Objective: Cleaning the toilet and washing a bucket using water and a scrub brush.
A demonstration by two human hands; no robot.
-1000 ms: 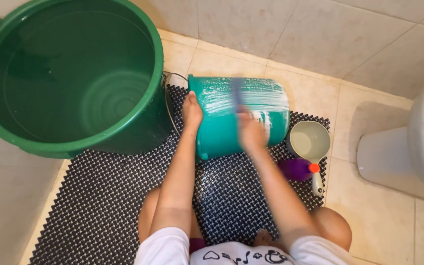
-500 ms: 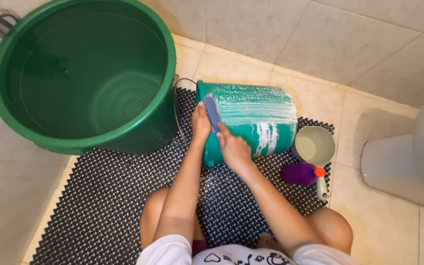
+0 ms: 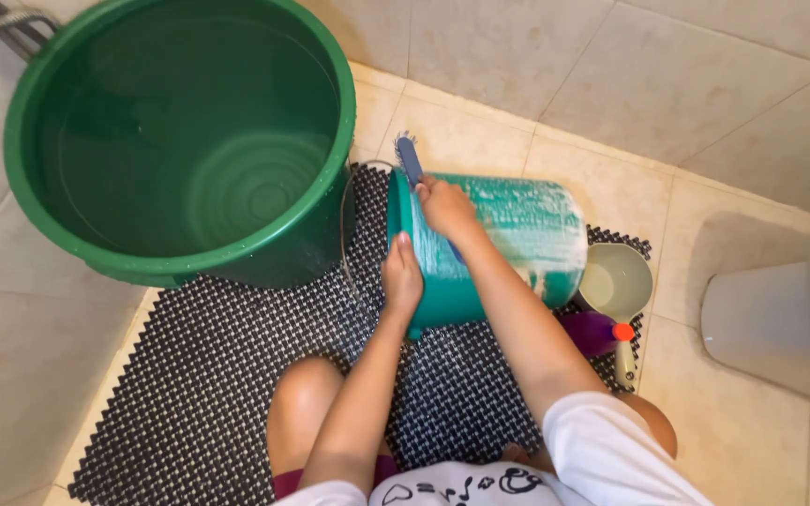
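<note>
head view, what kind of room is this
Most likely a bathroom: tiled floor, what looks like a toilet base at the right, and a large green bucket of water on a rubber mat.

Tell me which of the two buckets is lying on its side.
The smaller teal bucket, soapy and tipped over on the black mat. The big dark green bucket beside it stands upright.
</note>
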